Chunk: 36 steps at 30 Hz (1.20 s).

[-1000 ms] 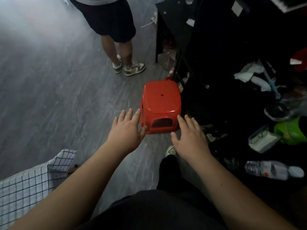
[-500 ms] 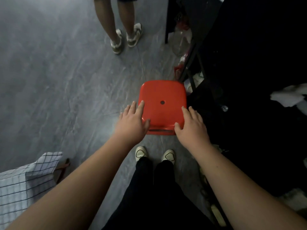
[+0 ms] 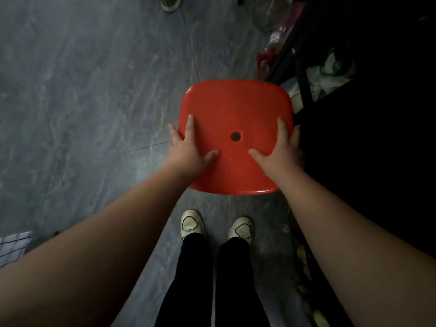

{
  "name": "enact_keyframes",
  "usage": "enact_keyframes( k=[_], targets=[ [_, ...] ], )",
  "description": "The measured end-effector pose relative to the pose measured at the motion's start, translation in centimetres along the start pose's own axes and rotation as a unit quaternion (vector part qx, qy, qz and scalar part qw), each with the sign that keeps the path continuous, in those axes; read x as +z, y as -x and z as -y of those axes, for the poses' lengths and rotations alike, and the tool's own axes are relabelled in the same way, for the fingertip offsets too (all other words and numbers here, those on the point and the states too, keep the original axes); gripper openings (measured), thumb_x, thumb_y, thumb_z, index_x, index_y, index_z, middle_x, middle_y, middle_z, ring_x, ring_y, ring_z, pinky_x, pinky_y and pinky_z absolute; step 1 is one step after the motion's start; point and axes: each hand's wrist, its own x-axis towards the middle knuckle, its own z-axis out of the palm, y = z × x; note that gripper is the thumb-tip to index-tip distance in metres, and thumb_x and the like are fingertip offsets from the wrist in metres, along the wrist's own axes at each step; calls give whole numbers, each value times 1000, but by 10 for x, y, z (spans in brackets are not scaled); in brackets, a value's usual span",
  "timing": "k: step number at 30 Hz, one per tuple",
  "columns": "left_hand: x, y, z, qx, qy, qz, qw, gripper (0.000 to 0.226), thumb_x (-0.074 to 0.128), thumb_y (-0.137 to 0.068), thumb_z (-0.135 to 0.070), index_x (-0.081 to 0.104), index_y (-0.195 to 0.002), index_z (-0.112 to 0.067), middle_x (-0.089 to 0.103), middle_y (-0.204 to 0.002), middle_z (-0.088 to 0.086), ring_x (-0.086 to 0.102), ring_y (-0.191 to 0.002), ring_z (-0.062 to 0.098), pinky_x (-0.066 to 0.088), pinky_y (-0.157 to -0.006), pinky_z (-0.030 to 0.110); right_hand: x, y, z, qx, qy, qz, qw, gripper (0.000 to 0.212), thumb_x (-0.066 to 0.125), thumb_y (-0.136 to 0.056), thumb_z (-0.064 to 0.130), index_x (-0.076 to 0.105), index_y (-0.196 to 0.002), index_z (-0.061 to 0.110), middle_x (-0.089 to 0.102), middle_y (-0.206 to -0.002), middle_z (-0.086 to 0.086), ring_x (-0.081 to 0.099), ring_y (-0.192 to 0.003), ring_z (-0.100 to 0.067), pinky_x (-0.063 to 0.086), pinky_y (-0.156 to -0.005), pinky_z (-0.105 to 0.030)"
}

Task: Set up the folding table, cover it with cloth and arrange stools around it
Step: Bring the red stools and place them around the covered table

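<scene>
two bare forearms (image 3: 94, 256) are seen reaching forward from the bottom corners, cut off by the frame. between them, black trousers (image 3: 195, 279) and a pair of white shoes (image 3: 191, 224) are shown planted on the grey floor (image 3: 82, 102). a corner of checked cloth (image 3: 14, 246) is cropped by the left edge; what it lies on cannot be made out.

just ahead of the shoes, a red stool (image 3: 236, 105) is viewed from straight above, so that only its square seat is shown. its legs are hidden beneath it, and whether it is stood on the floor or lifted clear cannot be told. a small round hole (image 3: 235, 136) is set near the seat's middle.

the left hand (image 3: 188, 149) is clamped on the seat's left rim and the right hand (image 3: 280, 152) on its right rim. each thumb is spread inward and pressed on the top, each forefinger is laid straight along the surface, and the outer fingers are dropped over the edge, where their tips are lost from view. the hands are set well apart, the hole between them.

just beside the stool on the right, a dark rack (image 3: 304, 90) is swallowed by shadow, with pale and red clutter (image 3: 328, 72) barely made out around its bars. at the top edge, part of another person's shoe (image 3: 168, 2) is cut off.
</scene>
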Motion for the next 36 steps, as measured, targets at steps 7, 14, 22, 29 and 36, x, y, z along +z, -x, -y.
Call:
enact_keyframes(
  k=[7,14,22,29,36],
  targets=[
    [8,-3,3,-2,2,-21,1000,115,78,-80,-47,-7,-157,-38,14,-157,21,45,-133,42,38,-109,49,9,-3,-3,-3,-44,-33,998,108,84,-73,46,13,-153,47,20,-158,-12,43,-135,-38,41,-109,-54],
    [-46,49,-3,-20,-14,-53,998,111,75,-78,-56,-1,-157,-41,28,-151,14,56,-122,38,46,-97,46,-31,41,40,-20,-8,-36,999,106,82,-72,52,15,-153,46,22,-156,-13,44,-132,-40,42,-108,-54],
    [-113,183,56,-100,100,-115,983,107,72,-79,-60,1,-157,-40,29,-151,13,51,-128,35,44,-101,44,-57,158,131,-160,87,-17,983,106,79,-76,54,11,-156,42,13,-161,-18,32,-142,-43,38,-113,-52],
    [-135,317,148,-207,215,-196,934,107,73,-80,-55,0,-157,-40,26,-151,12,50,-128,35,43,-103,44,-19,279,204,-294,159,62,940,105,78,-79,51,10,-158,40,11,-162,-19,28,-145,-42,33,-116,-52],
    [-126,434,254,-311,295,-255,867,106,72,-80,-58,0,-157,-41,25,-150,11,52,-125,36,44,-101,45,59,402,256,-399,252,131,872,104,74,-80,56,5,-156,44,7,-165,-15,26,-146,-40,36,-112,-58]
  ],
)
